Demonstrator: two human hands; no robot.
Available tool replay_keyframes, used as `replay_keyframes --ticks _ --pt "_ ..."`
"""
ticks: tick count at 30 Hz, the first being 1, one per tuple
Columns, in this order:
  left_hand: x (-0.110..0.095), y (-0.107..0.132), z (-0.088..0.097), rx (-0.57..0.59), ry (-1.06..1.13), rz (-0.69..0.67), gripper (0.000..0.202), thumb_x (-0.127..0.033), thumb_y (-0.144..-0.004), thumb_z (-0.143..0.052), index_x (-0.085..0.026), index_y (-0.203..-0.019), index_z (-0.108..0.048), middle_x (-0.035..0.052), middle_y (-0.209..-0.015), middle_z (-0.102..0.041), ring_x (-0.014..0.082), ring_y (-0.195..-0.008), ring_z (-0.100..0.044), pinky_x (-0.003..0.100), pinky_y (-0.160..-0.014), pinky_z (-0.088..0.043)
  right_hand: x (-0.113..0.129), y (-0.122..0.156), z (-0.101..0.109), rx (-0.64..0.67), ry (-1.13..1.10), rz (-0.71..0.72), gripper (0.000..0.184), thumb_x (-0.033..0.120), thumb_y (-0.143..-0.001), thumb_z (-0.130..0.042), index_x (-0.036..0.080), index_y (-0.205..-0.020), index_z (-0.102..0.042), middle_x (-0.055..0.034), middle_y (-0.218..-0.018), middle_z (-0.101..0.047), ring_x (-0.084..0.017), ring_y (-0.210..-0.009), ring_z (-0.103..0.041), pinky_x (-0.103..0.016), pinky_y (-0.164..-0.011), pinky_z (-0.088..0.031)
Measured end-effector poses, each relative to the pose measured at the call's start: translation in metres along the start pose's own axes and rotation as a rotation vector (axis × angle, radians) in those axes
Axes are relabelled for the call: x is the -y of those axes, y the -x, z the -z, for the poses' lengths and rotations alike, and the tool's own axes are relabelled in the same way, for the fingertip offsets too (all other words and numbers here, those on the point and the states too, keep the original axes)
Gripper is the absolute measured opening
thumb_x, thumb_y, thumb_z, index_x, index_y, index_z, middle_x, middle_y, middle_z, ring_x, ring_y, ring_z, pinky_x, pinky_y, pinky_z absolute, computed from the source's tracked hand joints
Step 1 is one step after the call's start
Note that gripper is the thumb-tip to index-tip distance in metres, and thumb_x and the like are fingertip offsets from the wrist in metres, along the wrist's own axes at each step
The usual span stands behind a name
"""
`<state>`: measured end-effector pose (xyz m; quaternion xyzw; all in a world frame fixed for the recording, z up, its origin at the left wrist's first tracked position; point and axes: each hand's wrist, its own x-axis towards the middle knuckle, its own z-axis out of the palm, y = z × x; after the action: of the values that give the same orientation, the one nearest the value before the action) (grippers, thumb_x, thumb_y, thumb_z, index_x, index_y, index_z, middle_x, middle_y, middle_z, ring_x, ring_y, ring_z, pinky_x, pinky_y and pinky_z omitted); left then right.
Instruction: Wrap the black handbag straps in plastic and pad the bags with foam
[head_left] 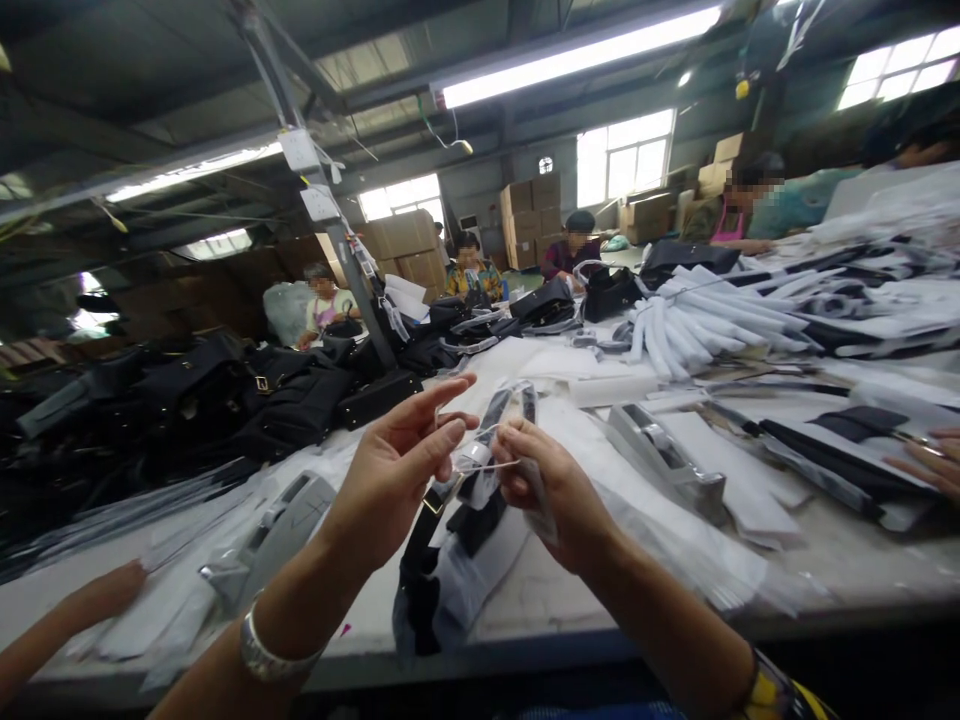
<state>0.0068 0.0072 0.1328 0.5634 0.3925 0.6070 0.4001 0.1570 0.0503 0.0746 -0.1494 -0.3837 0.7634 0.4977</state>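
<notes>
- Workshop counter point(551, 605): wrapped black strap point(421, 608) at 7 o'clock.
- White cord point(493, 467), 6 o'clock: right hand point(551, 475) pinches it; left hand point(401, 470) half-curled, hold unclear.
- Slackened pinch could let cord slip away.

The place is a factory workshop, dim under a dark roof point(150, 50), with lit tube lamps point(581, 60) slung across the top of the frame and paned windows point(625, 155) in the far wall. Black bags point(195, 390) lie heaped at left, far more than a home would hold. A broad worktable point(600, 600) runs from the bottom edge toward the upper right, loaded with white wrapping material point(540, 360) and grey tape dispensers point(664, 460) (one on either side of the centre). Beyond it, several workers point(474, 280) are spread across the middle, with stacked cardboard boxes point(530, 215) behind them.
</notes>
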Motion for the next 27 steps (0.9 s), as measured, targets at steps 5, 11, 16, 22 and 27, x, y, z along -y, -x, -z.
replay_keyframes --ticks 5,11,16,22,27 --pt "0.001 0.011 0.025 0.006 -0.083 0.099 0.024 -0.03 -0.086 -0.072 -0.028 -0.109 -0.075 0.0059 -0.131 -0.066 0.0176 -0.096 -0.067 0.021 -0.069 -0.059 -0.006 0.022 0.025 0.035 0.295 -0.03 0.026 0.042 -0.088 -0.069 0.018 -0.084 -0.059 0.0057 -0.067 -0.045 -0.006 -0.051 -0.028 -0.02 -0.045 -0.018" --pt "0.033 0.023 0.08 -0.082 -0.377 0.211 0.032 -0.044 -0.084 -0.071 -0.02 -0.105 -0.075 0.0093 -0.11 -0.073 0.0237 -0.097 -0.068 0.033 -0.082 -0.058 -0.03 0.033 0.054 0.068 0.886 0.02 0.024 0.042 -0.092 -0.061 0.019 -0.086 -0.068 0.001 -0.069 -0.059 -0.012 -0.062 -0.05 -0.025 -0.058 -0.039" --pt "0.069 0.023 0.111 0.22 -0.467 0.472 0.032 -0.045 -0.084 -0.069 -0.02 -0.1 -0.077 0.0071 -0.097 -0.075 0.0232 -0.093 -0.065 0.03 -0.078 -0.051 -0.055 0.025 0.047 0.058 1.07 0.028 0.021 0.036 -0.091 -0.059 0.019 -0.083 -0.07 0.0004 -0.067 -0.061 -0.013 -0.059 -0.052 -0.026 -0.056 -0.039" --pt "0.092 0.019 0.105 0.49 -0.334 0.579 0.031 -0.039 -0.076 -0.077 -0.017 -0.098 -0.077 0.0022 -0.089 -0.072 0.0173 -0.082 -0.059 0.026 -0.072 -0.047 -0.074 0.015 0.024 0.063 1.032 0.069 0.018 0.032 -0.092 -0.059 0.018 -0.087 -0.069 -0.0007 -0.071 -0.066 -0.013 -0.063 -0.057 -0.024 -0.058 -0.042" --pt "0.096 0.015 0.093 0.572 -0.242 0.579 0.026 -0.04 -0.071 -0.08 -0.015 -0.074 -0.075 0.0005 -0.071 -0.065 0.0162 -0.073 -0.057 0.026 -0.067 -0.046 -0.079 0.012 0.016 0.049 0.992 0.121 0.017 0.032 -0.093 -0.06 0.019 -0.093 -0.07 -0.0026 -0.082 -0.071 -0.016 -0.071 -0.063 -0.025 -0.064 -0.047"
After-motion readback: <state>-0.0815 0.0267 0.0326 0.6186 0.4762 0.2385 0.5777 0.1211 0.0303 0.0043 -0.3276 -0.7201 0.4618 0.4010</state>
